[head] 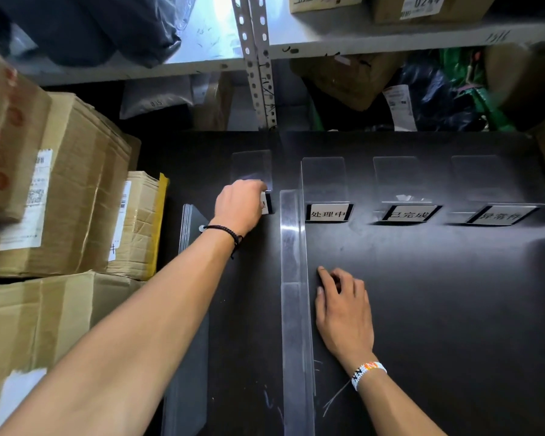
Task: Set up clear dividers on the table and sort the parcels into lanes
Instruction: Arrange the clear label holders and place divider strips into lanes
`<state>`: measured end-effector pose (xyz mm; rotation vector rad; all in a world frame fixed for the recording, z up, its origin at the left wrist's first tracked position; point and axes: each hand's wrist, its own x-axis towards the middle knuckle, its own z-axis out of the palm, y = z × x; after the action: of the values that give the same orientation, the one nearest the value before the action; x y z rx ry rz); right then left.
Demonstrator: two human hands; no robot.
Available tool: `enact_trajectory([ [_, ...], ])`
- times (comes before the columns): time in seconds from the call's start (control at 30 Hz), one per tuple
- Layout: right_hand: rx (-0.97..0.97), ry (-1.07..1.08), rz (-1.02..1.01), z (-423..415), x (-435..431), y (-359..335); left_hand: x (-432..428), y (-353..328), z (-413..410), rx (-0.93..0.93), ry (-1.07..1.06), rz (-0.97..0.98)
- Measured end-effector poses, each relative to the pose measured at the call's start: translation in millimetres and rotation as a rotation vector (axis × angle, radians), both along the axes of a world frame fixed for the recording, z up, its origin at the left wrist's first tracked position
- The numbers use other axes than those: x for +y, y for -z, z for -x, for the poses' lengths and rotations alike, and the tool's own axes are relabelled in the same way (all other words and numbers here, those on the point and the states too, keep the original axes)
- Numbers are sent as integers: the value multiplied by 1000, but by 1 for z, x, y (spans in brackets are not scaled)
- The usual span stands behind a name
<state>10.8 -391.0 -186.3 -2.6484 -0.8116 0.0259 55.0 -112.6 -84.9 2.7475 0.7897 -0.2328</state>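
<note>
So the black worktop (438, 309) fills most of the view, with a metal shelf rack (390, 39) stuffed with bags and boxes right behind its far edge. The cardboard parcels (76, 190) are all piled up off the worktop's left edge, none in a lane. One clear divider (293, 294) stands on the worktop, running from the near edge straight toward the far edge. A stack of spare dividers (189, 221) lies flat along the left edge, partly under the left forearm. That arm is stretched out long across the left side, and the left hand (238, 206) sits knuckles-up with its fingers curled down over the first label stand (266, 202), gripping it; the fingertips themselves are hidden. The right hand (343, 316) rests palm-down on the worktop just right of the standing divider, fingers loosely bent and holding nothing, index tip close to the divider's wall, though I can't tell if it touches. Three more label stands (328, 212) sit in a row toward the far edge, right of the divider. There's a black cord bracelet (224, 229) on the left wrist and a beaded bracelet (367, 372) on the right.
</note>
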Motion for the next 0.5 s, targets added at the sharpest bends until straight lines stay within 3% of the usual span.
enact_trajectory([
  [0.37, 29, -3, 6, 2, 5, 1, 6, -1, 12, -12, 91, -23],
  [0.43, 97, 3, -53, 1, 7, -6, 9, -6, 12, -33, 102, -7],
  [0.5, 273, 109, -246, -2, 8, -23, 10, -18, 18, -110, 52, 39],
])
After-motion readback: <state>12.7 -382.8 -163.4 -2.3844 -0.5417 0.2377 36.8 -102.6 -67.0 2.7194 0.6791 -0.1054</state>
